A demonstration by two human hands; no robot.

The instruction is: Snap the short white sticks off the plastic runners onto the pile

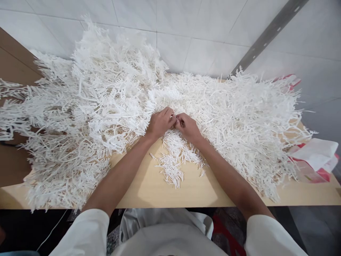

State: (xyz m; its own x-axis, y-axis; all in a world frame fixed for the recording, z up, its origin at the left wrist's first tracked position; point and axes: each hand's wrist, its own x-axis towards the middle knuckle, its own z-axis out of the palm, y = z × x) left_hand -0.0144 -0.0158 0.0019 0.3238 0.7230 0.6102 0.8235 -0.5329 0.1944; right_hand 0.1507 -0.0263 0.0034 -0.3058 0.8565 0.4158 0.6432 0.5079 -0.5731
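Note:
Both hands meet over the middle of the table, their fingertips nearly touching. My left hand (161,123) has its fingers curled and pinched together, and my right hand (188,127) is pinched closed facing it. Whatever is between the fingertips is too small to name. Just below the hands lies a small pile of short white pieces (173,167) on the bare wood. A tall heap of white branching strands (114,81) rises to the left, and another wide heap (239,121) spreads to the right.
The light wooden table (149,192) has its front edge near my body. Brown cardboard (16,57) stands at the far left. A red and white plastic bag (314,160) lies at the right end. Behind are a tiled wall (202,21) and a slotted metal post (269,32).

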